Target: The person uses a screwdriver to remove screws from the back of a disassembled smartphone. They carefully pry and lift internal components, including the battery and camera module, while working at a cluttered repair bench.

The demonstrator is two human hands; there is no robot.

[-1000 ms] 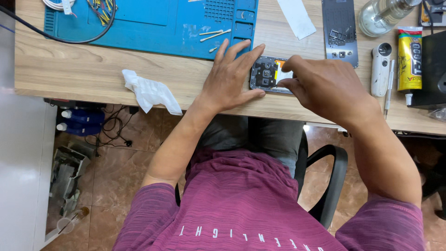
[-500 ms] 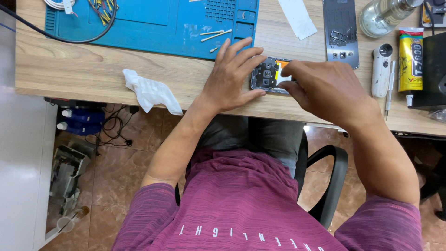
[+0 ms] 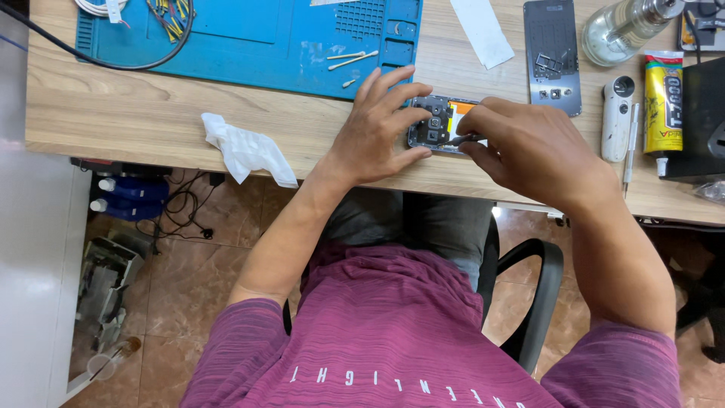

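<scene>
Overhead view of a repair station. A pale wood-grain counter (image 3: 151, 121) is carrying a blue work mat (image 3: 249, 38), on which a black cable (image 3: 113, 64) and a few cotton swabs (image 3: 351, 57) are lying. An opened phone (image 3: 438, 121), its internal parts exposed, is lying near the counter's front edge, just below the mat. The left hand (image 3: 374, 132) is steadying it, fingers spread and pressing on its left end. The right hand (image 3: 529, 147) is pinching a thin dark tool (image 3: 457, 140), whose tip is touching the phone; the fingers are clenched around the tool. A crumpled white tissue (image 3: 245, 151) is hanging over the counter's edge. To the right are lying a detached phone back panel (image 3: 553, 57), a glass bottle (image 3: 619, 30), a yellow glue tube (image 3: 663, 98) and a small white device (image 3: 618, 117). Below, a brown tiled floor (image 3: 196, 279) and a black chair (image 3: 536, 302) are showing.
</scene>
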